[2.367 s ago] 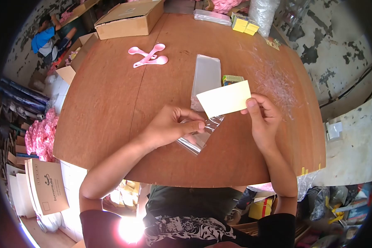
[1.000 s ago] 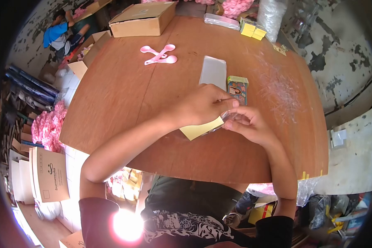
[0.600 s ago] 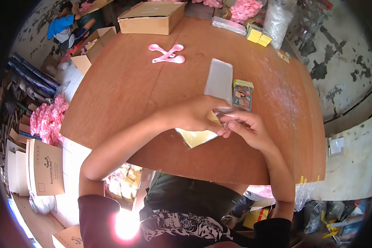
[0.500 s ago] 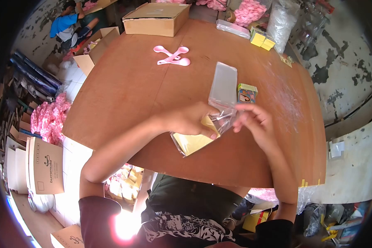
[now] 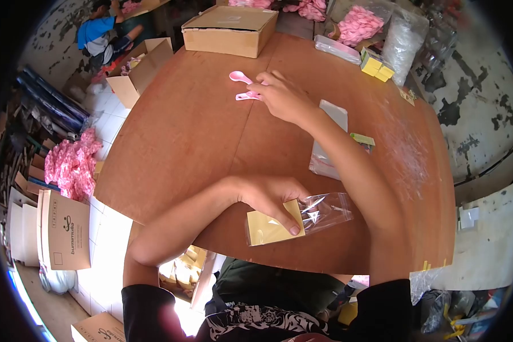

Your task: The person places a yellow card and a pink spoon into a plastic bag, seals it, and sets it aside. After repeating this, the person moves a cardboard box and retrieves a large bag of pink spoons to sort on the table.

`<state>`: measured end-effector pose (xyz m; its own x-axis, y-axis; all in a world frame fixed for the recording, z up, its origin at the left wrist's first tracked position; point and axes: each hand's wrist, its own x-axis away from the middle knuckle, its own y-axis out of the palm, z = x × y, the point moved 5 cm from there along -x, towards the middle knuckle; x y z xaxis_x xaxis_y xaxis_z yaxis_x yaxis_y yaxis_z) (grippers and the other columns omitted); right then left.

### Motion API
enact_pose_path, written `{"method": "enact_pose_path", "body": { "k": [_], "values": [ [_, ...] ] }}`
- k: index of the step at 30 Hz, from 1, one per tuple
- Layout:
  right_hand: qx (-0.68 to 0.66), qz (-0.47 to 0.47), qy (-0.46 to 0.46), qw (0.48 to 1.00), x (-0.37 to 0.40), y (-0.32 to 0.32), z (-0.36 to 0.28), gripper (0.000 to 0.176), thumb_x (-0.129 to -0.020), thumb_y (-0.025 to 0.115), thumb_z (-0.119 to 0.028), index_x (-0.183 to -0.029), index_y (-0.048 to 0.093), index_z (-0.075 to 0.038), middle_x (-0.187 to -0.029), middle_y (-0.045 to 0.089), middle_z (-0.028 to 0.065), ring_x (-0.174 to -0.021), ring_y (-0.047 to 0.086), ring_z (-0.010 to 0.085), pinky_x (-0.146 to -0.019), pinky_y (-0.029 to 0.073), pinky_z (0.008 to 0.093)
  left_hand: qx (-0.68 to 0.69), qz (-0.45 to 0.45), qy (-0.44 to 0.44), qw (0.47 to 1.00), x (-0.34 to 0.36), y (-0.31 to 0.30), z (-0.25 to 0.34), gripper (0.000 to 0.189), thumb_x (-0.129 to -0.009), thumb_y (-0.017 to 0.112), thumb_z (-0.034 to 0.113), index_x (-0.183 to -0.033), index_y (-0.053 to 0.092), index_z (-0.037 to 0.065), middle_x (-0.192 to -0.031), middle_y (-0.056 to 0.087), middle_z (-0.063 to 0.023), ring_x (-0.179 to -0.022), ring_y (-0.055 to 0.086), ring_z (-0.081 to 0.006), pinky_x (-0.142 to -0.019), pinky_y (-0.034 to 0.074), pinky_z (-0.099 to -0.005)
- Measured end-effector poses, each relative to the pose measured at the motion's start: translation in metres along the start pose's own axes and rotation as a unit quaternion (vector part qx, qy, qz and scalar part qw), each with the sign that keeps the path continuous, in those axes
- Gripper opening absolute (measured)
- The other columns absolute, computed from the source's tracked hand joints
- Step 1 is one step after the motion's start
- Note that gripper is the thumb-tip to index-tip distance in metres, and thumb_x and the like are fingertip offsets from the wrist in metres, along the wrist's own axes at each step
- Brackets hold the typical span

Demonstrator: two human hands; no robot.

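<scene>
Near the table's front edge my left hand [image 5: 273,196] is closed on a clear plastic bag [image 5: 330,212], its thumb pressed over a pale yellow card [image 5: 263,229] inside. The bag's mouth end points right. Farther off, my right hand [image 5: 282,97] reaches across to the pink measuring spoons [image 5: 240,76], its fingers closed around part of them. That hand covers much of the spoons, so how many it grips is hidden. Beneath my right forearm lies a stack of clear bags [image 5: 320,158], with a small stack of printed cards [image 5: 363,141] beside it, partly covered.
A closed cardboard box [image 5: 228,40] sits at the table's far edge. Yellow boxes [image 5: 376,65] and a roll of clear plastic [image 5: 404,45] stand far right. Left of the table are an open carton [image 5: 125,82] and pink bundles [image 5: 71,165]. Another person [image 5: 97,37] is at far left.
My right hand has left the bag's mouth and moved forward to the pink spoons. My left hand still holds the bag, now turned more level and slightly nearer to me.
</scene>
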<state>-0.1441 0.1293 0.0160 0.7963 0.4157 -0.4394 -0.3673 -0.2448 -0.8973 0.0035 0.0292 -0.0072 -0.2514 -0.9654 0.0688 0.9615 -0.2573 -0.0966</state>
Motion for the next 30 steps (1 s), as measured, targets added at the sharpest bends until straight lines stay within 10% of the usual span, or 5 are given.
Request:
{"method": "enact_pose_path", "body": {
  "k": [8, 13, 22, 30],
  "values": [
    [0.091, -0.062, -0.035, 0.993, -0.022, 0.012, 0.004, 0.019, -0.089, 0.060, -0.018, -0.105, 0.065, -0.008, -0.105, 0.060, 0.0042, -0.107, 0.051, 0.0250, -0.090, 0.042, 0.0399, 0.008, 0.005, 0.021, 1.000, -0.002, -0.001, -0.013, 0.034, -0.079, 0.076, 0.017, -0.107, 0.062, 0.002, -0.085, 0.067, -0.0007, -0.073, 0.060, -0.0053, -0.062, 0.049, -0.0230],
    [-0.165, 0.235, 0.077, 0.955, 0.044, -0.067, -0.019, 0.012, -0.089, 0.057, -0.008, -0.099, 0.062, -0.004, -0.090, 0.060, 0.0074, -0.082, 0.060, 0.0229, -0.074, 0.049, 0.0364, 0.062, 0.093, 0.018, 0.994, 0.001, -0.009, -0.006, 0.038, -0.081, 0.076, 0.017, -0.112, 0.060, 0.003, -0.086, 0.064, 0.0009, -0.076, 0.057, -0.0044, -0.066, 0.047, -0.0231],
    [-0.441, 0.446, 0.239, 0.741, 0.193, -0.178, -0.022, 0.021, -0.097, 0.054, -0.011, -0.109, 0.061, 0.003, -0.095, 0.065, 0.0066, -0.081, 0.063, 0.0121, -0.073, 0.051, 0.0244, -0.018, 0.268, -0.007, 0.963, -0.001, -0.024, 0.001, 0.037, -0.081, 0.076, 0.016, -0.113, 0.062, 0.004, -0.085, 0.065, -0.0007, -0.076, 0.058, -0.0056, -0.067, 0.047, -0.0237],
    [-0.473, 0.294, 0.329, 0.762, 0.203, -0.156, -0.030, 0.023, -0.093, 0.061, -0.016, -0.106, 0.065, 0.002, -0.087, 0.066, 0.0029, -0.075, 0.058, 0.0077, -0.070, 0.045, 0.0219, -0.073, 0.271, -0.012, 0.960, -0.005, -0.013, 0.008, 0.045, -0.079, 0.078, 0.015, -0.119, 0.059, 0.005, -0.083, 0.067, -0.0019, -0.075, 0.059, -0.0050, -0.066, 0.047, -0.0238]
  ]
}}
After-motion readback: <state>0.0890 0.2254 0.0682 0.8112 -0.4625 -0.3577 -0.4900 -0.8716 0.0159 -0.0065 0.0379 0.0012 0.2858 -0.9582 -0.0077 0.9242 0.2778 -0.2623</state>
